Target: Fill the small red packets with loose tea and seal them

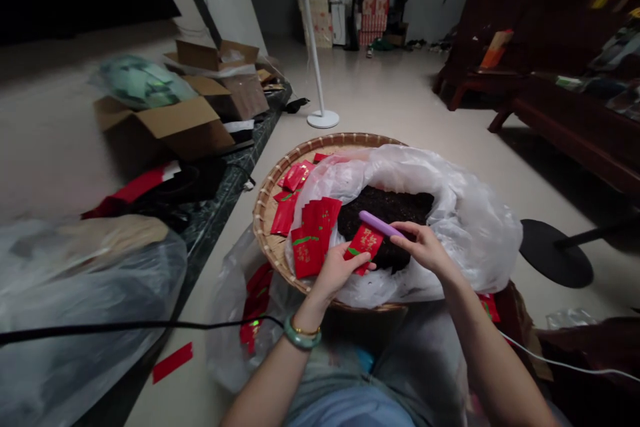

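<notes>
A smooth, rounded jade-green bangle (302, 339) and a thin gold-coloured bracelet (306, 331) circle the left wrist. Just beyond, the left hand (343, 268) is nearly closed, its thumb over the front of a flat, glossy red packet (364, 245) with gold characters and a green band, its fingers behind. The right hand (423, 245) is closed in a pinch around one end of a slim, smooth purple tool (379, 223) with a rounded tip, which lies across the packet's upper edge.

Both hands are over a crinkled, translucent plastic bag (470, 233), its mouth rolled open around a dark, rough, crumbly mass (413, 203). To the left of the held packet, a fanned stack of red packets (315, 235) rests on the bag's near-left edge. The bag sits in a round, shallow woven tray (263, 203) with a bound rim, where loose red packets (290, 195) lie on the left side.

Farther out, open cardboard boxes (183, 130) stand on a dark, marbled ledge (235, 181), one holding a filmy, pale green bundle (143, 82). Beyond the tray, a white pedestal fan (316, 53) stands on the pale, smooth floor (395, 93).
</notes>
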Available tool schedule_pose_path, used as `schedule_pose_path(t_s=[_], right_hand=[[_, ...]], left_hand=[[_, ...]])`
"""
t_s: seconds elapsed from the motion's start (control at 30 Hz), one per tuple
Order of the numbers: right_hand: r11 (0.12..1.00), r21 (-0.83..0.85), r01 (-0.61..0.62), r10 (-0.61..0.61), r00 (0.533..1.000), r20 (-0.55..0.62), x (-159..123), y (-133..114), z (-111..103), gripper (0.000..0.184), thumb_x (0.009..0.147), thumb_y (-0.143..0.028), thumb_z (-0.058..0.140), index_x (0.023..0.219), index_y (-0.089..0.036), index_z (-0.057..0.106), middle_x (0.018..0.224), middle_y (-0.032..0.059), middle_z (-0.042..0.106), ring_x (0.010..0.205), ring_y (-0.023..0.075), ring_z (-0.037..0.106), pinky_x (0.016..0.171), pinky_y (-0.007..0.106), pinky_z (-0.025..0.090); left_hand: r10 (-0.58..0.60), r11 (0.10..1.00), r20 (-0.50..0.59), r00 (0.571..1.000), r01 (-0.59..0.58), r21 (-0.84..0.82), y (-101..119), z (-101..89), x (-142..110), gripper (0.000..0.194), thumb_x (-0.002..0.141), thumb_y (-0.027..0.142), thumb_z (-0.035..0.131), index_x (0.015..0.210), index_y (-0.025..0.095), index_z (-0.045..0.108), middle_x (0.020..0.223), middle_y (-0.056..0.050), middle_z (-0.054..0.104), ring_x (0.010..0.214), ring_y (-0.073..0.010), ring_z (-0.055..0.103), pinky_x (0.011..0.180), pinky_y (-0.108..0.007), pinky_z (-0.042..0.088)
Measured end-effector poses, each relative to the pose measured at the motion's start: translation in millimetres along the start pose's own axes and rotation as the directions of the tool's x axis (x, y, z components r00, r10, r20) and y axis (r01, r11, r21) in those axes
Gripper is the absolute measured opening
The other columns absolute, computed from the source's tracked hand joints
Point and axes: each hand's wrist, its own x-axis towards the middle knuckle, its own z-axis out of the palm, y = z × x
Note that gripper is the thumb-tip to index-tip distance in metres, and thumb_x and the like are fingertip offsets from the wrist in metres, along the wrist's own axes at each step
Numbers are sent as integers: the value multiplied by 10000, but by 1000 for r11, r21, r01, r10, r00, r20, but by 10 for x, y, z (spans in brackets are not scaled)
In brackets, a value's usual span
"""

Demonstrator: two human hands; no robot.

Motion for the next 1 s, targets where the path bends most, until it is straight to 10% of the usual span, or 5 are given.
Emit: schedule_pose_path(t_s=[0.53, 0.8, 1.0], right_hand=[[988, 136, -71, 72, 997, -3, -39, 56, -10, 427, 747, -377, 661, 1125, -180, 636, 1091, 72, 688, 975, 238, 633, 865, 364, 480], [899, -434, -61, -41, 974, -221, -69, 354, -42, 290, 792, -300, 612, 1047, -173, 664, 972, 109, 691, 940, 276, 588, 852, 409, 436], [986, -109, 124, -145, 965, -216, -24, 56, 300, 304, 887, -372, 488, 1099, -212, 637, 942, 60, 683, 808, 189, 615, 738, 301, 472]], left_hand=[[119, 982, -226, 967, -148, -117, -90, -128, 109, 425, 649, 487, 727, 831, 103, 710, 719, -68, 737, 697, -216, 689, 665, -314, 533], [71, 977, -177, 982, -105, -187, 3, -22, 17, 498, 558, 501, 784, 834, 90, 723, 662, -65, 719, 720, -226, 687, 741, -337, 530], [91, 994, -44, 995, -93, -49, -96, 27, 0, 401, 659, 486, 721, 810, 115, 730, 666, -44, 711, 625, -182, 646, 604, -273, 507]])
